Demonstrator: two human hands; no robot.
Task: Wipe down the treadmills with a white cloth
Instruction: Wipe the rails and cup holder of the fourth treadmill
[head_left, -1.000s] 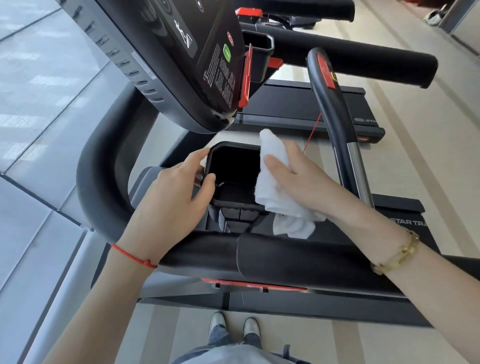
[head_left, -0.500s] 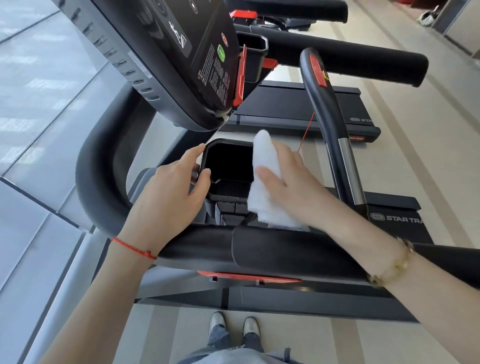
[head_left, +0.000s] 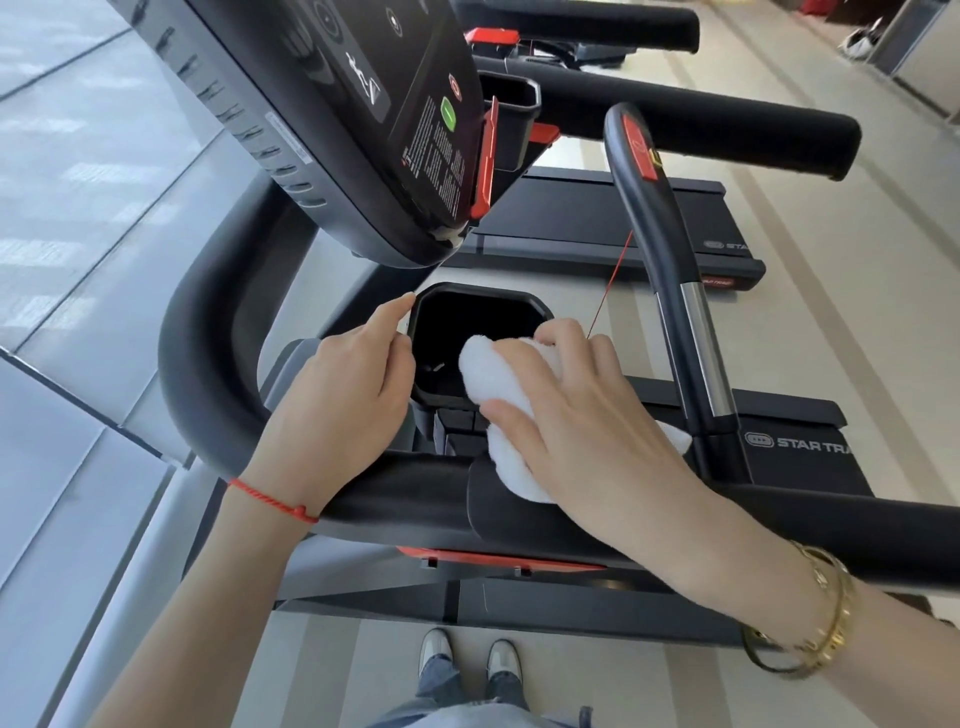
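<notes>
right hand (head_left: 582, 421) wrapped around the white cloth (head_left: 498, 410), pushing it onto the right rim of the treadmill's black cup holder (head_left: 467, 312) | left hand (head_left: 343, 395) steadying the holder's left edge, fingers fairly straight, gripping nothing | cloth's tail draped over the front handlebar (head_left: 405, 493)

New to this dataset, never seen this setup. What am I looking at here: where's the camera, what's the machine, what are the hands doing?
There is no robot. The one picture comes from a camera worn on a person's head, looking down at their own hands and shoes. The black machine is a treadmill seen from its front end, console above; more treadmills stand beyond. The right hand holds a white cloth against the near right rim of a black cup holder. The left hand rests on the holder's left side; it holds nothing else.
</notes>
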